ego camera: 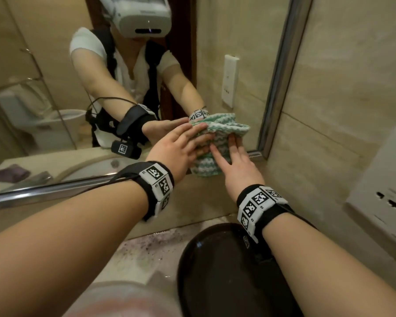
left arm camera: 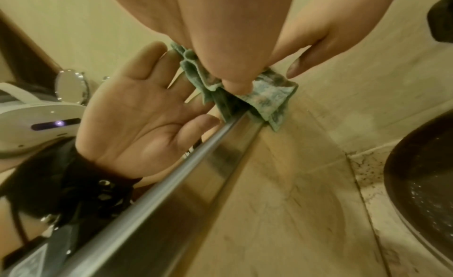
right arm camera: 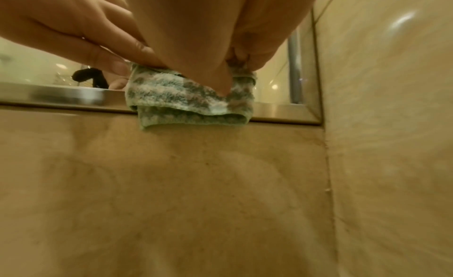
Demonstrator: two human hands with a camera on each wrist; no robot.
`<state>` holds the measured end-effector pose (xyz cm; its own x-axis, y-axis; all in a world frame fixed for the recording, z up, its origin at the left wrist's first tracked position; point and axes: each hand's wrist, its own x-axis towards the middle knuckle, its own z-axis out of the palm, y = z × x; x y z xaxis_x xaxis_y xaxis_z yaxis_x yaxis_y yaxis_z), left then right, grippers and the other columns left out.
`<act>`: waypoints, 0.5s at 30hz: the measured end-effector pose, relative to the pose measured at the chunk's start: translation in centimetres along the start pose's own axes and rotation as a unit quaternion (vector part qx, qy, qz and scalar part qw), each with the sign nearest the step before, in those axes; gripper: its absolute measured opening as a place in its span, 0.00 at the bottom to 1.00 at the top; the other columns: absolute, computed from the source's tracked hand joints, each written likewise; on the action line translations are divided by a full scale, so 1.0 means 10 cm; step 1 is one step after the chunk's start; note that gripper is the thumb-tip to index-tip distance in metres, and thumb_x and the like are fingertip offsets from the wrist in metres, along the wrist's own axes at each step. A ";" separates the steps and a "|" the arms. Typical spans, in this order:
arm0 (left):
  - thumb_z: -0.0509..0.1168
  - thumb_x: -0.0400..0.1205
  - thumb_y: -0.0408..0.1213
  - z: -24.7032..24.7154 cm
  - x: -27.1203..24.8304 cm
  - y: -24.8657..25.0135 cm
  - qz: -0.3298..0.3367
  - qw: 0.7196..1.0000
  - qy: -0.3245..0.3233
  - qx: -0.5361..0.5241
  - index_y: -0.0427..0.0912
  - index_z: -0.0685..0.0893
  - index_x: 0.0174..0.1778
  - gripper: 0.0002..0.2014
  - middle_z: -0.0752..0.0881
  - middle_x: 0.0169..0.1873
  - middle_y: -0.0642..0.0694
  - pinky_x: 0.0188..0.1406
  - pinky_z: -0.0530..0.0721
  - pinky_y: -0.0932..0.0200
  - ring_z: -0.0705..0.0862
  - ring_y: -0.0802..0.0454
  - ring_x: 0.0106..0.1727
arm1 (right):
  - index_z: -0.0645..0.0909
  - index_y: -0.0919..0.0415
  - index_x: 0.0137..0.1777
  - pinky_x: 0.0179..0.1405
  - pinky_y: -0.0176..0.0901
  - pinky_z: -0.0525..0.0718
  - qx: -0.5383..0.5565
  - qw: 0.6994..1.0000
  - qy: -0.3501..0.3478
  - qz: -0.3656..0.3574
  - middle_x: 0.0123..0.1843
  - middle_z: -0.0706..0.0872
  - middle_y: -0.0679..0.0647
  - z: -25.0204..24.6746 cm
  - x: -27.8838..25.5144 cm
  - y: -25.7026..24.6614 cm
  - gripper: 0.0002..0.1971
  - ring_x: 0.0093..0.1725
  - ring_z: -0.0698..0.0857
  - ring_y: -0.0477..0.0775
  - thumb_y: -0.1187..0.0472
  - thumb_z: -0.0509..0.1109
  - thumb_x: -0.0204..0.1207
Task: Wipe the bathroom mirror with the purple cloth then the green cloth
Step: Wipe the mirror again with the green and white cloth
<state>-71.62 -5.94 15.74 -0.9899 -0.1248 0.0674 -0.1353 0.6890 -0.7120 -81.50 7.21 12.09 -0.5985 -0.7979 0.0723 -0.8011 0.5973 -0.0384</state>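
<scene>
While both hands press flat-fingered, the left hand (ego camera: pixel 181 145) and right hand (ego camera: pixel 236 165) pin the green cloth (ego camera: pixel 217 133) against the mirror (ego camera: pixel 215 53) at its lower right corner.

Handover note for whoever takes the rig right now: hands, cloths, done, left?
Left hand: fingers straight, pressing the green cloth flat on the mirror.
Right hand: same, fingers straight on the cloth from the right.
Green cloth: folded, at the mirror's lower right corner, hanging over the bottom frame.
Purple cloth: seen only as a reflection, lying on the counter.
Done: purple pass seems finished, judging by the cloth set aside.
Left: finish the green wipe; how much glass is covered cannot be told.
</scene>
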 end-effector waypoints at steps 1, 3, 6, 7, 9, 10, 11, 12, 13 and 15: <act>0.42 0.88 0.51 0.02 -0.06 -0.04 -0.004 1.000 -0.002 -0.001 0.51 0.37 0.82 0.29 0.31 0.80 0.48 0.68 0.21 0.48 0.27 0.44 0.79 | 0.31 0.39 0.80 0.80 0.51 0.49 0.000 1.000 -0.001 -0.003 0.82 0.30 0.57 0.00 0.00 -0.08 0.40 0.82 0.36 0.59 0.69 0.53 0.82; 0.42 0.88 0.52 0.07 -0.19 -0.14 -0.015 1.000 -0.006 -0.005 0.51 0.37 0.82 0.29 0.32 0.80 0.48 0.68 0.20 0.49 0.29 0.43 0.80 | 0.31 0.40 0.80 0.80 0.50 0.48 -0.012 1.000 0.004 -0.018 0.82 0.29 0.57 -0.03 0.00 -0.23 0.40 0.82 0.37 0.59 0.69 0.53 0.82; 0.44 0.87 0.51 0.17 -0.43 -0.35 -0.034 0.999 0.029 -0.012 0.52 0.43 0.83 0.28 0.39 0.82 0.48 0.69 0.19 0.51 0.37 0.42 0.82 | 0.30 0.42 0.80 0.80 0.47 0.42 -0.065 0.996 0.009 -0.060 0.82 0.30 0.56 -0.12 0.00 -0.40 0.40 0.82 0.39 0.58 0.70 0.51 0.81; 0.46 0.86 0.50 0.20 -0.52 -0.44 -0.034 0.999 0.037 -0.013 0.52 0.50 0.82 0.27 0.45 0.82 0.47 0.71 0.22 0.50 0.45 0.40 0.82 | 0.30 0.44 0.80 0.80 0.47 0.39 -0.090 0.993 0.013 -0.079 0.83 0.31 0.56 -0.16 0.00 -0.44 0.39 0.82 0.38 0.57 0.70 0.50 0.81; 0.56 0.82 0.48 0.22 -0.70 -0.57 -0.027 0.999 0.023 -0.007 0.51 0.66 0.79 0.27 0.58 0.80 0.46 0.75 0.31 0.50 0.60 0.39 0.80 | 0.30 0.47 0.81 0.79 0.48 0.34 -0.134 0.983 0.027 -0.119 0.83 0.31 0.54 -0.24 0.01 -0.55 0.35 0.82 0.36 0.55 0.67 0.47 0.83; 0.61 0.78 0.47 0.26 -0.78 -0.63 -0.028 0.999 0.031 -0.002 0.49 0.71 0.76 0.28 0.64 0.79 0.45 0.76 0.34 0.49 0.64 0.39 0.78 | 0.31 0.48 0.81 0.78 0.48 0.32 -0.148 0.979 0.033 -0.136 0.83 0.31 0.54 -0.27 0.02 -0.60 0.33 0.82 0.34 0.54 0.64 0.46 0.84; 0.63 0.76 0.45 0.28 -0.87 -0.69 -0.036 0.999 0.034 0.006 0.47 0.75 0.74 0.27 0.67 0.77 0.43 0.77 0.35 0.49 0.65 0.39 0.78 | 0.31 0.48 0.81 0.77 0.49 0.31 -0.158 0.975 0.038 -0.150 0.83 0.31 0.53 -0.30 0.02 -0.67 0.32 0.82 0.33 0.53 0.63 0.46 0.85; 0.63 0.76 0.43 0.27 -0.96 -0.74 -0.040 0.999 0.032 0.011 0.46 0.76 0.73 0.26 0.68 0.77 0.42 0.77 0.33 0.49 0.63 0.39 0.78 | 0.32 0.48 0.82 0.77 0.50 0.31 -0.165 0.972 0.041 -0.162 0.83 0.31 0.53 -0.32 0.03 -0.75 0.31 0.82 0.33 0.53 0.62 0.46 0.85; 0.61 0.78 0.41 0.25 -1.05 -0.79 -0.040 0.998 0.038 0.012 0.46 0.75 0.74 0.25 0.65 0.78 0.43 0.77 0.31 0.50 0.60 0.38 0.79 | 0.33 0.48 0.82 0.77 0.51 0.31 -0.174 0.969 0.044 -0.173 0.83 0.31 0.53 -0.35 0.03 -0.83 0.31 0.82 0.33 0.54 0.61 0.46 0.86; 0.52 0.85 0.44 0.31 -1.20 -0.90 -0.060 0.998 0.006 0.012 0.53 0.58 0.81 0.26 0.43 0.80 0.51 0.71 0.21 0.52 0.46 0.40 0.82 | 0.35 0.48 0.82 0.78 0.53 0.31 -0.194 0.962 0.048 -0.189 0.83 0.30 0.53 -0.38 0.05 -1.01 0.30 0.81 0.32 0.55 0.60 0.46 0.86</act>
<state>-58.40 -12.83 19.14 -0.9670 -0.1966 0.1622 -0.2525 0.6527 -0.7143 -73.65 1.14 16.32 -0.2468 -0.9638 0.1011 -0.8851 0.2666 0.3814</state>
